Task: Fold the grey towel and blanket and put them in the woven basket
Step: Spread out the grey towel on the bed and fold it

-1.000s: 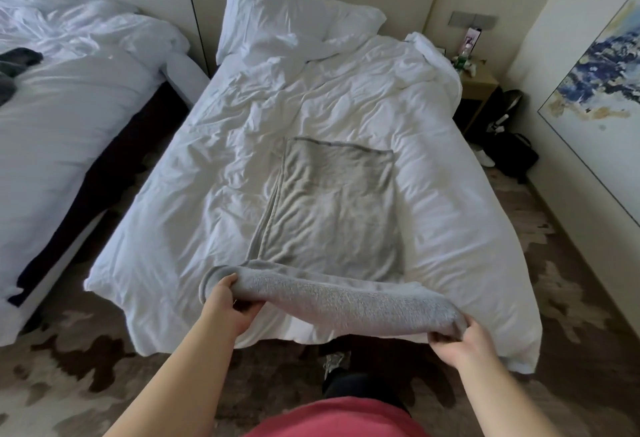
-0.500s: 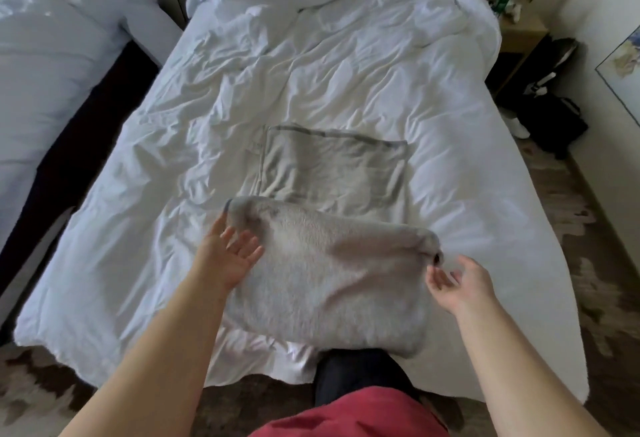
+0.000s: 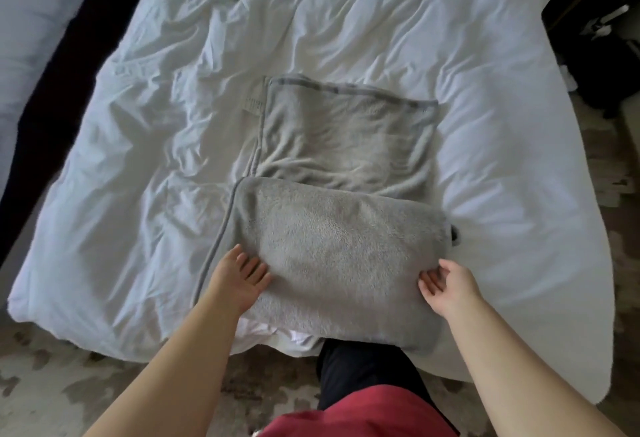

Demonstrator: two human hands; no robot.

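The left hand (image 3: pixel 242 279), fingers loose and gripping nothing, touches the left edge of a grey fleece blanket (image 3: pixel 339 263). The right hand (image 3: pixel 448 286), equally relaxed, touches its right edge. The fuzzy, hemmed rectangle lies at the foot of a crumpled white duvet (image 3: pixel 156 194), its near part folded over, running lengthwise up the bed.

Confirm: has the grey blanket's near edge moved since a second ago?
Yes. The near edge of the grey blanket, earlier lifted at the foot of the duvet, now lies folded up the bed, away from the person.
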